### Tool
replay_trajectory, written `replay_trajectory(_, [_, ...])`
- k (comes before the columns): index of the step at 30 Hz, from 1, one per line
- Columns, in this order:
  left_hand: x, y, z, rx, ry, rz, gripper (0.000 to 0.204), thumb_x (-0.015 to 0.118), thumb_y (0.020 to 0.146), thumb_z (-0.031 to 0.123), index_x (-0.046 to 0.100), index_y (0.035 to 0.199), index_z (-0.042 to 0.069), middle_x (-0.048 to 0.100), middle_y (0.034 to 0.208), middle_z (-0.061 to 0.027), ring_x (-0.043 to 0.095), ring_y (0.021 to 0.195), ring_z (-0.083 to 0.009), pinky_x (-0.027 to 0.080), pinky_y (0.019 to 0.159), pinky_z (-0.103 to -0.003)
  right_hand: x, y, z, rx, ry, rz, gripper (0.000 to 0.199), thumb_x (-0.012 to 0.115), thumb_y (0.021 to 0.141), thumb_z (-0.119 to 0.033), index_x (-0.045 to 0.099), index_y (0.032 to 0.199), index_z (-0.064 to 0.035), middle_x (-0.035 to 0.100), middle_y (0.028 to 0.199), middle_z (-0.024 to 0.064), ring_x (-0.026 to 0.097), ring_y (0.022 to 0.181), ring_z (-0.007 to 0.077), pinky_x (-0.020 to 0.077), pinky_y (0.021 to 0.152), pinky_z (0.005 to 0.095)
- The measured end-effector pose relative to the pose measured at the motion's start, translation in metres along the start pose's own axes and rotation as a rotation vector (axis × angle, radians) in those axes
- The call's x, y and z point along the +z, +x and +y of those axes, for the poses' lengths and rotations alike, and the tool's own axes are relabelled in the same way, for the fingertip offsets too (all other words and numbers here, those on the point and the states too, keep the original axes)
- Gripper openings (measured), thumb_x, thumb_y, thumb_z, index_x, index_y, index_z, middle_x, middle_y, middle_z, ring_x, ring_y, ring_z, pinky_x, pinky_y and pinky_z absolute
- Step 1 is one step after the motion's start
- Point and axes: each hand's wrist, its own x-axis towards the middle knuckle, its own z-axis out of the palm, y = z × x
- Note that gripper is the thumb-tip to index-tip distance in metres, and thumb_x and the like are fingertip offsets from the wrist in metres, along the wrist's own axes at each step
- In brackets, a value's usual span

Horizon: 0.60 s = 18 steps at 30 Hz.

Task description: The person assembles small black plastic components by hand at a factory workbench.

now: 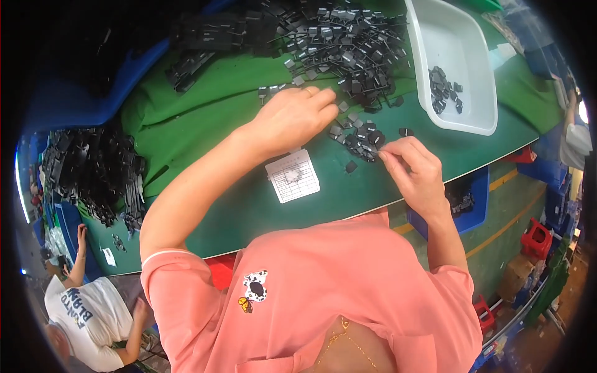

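My left hand (298, 118) is curled closed over the table, beside a large heap of black plastic parts with thin stems (348, 53). What its fingers hold, if anything, is hidden. To its right lies a small pile of loose black plastic pieces (362, 140). At the right edge of that pile, my right hand (418, 171) has thumb and forefinger pinched together; anything between the tips is too small to name. One black piece (406, 132) lies just beyond the right hand, and another (351, 166) sits apart on the near side of the pile.
A white plastic tub (488, 93) with several black pieces stands at the far right. A printed paper slip (292, 180) lies below my left wrist. More black parts (93, 171) are heaped at left. Green cloth (180, 115) covers the table's back. A co-worker (93, 317) sits at lower left.
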Motion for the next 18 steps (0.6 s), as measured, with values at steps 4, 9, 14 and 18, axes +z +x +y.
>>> replay_trajectory(4, [-0.002,-0.002,-0.004,0.109,0.094,0.048,0.015,0.052,0.067,0.009,0.049,0.081,0.004,0.049,0.086,-0.0075,0.054,0.078,-0.0207,0.045,0.063,-0.031,0.000,-0.001,-0.006,0.035,-0.003,-0.068,0.006,0.060,0.074,0.003,0.058,0.080,0.0020,0.056,0.074,0.0082,0.053,0.061,0.0140,0.0424,0.051,0.0228])
replay_trajectory(9, [-0.016,-0.029,0.005,-0.284,-0.297,0.400,0.012,0.058,0.076,0.001,0.053,0.087,0.001,0.057,0.089,-0.0087,0.056,0.069,-0.0191,0.046,0.059,-0.025,0.000,0.006,-0.013,0.047,0.107,-0.033,0.006,0.061,0.073,0.002,0.058,0.079,0.0018,0.056,0.072,0.0078,0.053,0.059,0.0137,0.0424,0.050,0.0228])
replay_trajectory(14, [-0.036,-0.079,0.020,-1.085,-1.250,0.716,0.012,0.056,0.080,0.011,0.056,0.088,0.002,0.054,0.080,-0.0022,0.044,0.058,-0.0053,0.036,0.051,-0.017,0.016,0.045,-0.022,-0.205,0.046,-0.053,0.008,0.061,0.071,0.003,0.058,0.078,0.0008,0.055,0.072,0.0088,0.054,0.058,0.0203,0.0440,0.051,0.0263])
replay_trajectory(18, [-0.029,-0.097,0.038,-1.052,-1.897,0.957,0.015,0.055,0.079,0.014,0.049,0.087,0.003,0.054,0.083,-0.0048,0.044,0.058,-0.0061,0.033,0.045,-0.018,0.056,0.095,-0.017,-0.477,-0.220,-0.131,0.008,0.057,0.071,-0.005,0.054,0.078,-0.0025,0.051,0.077,0.0087,0.054,0.074,0.0243,0.0465,0.057,0.0346])
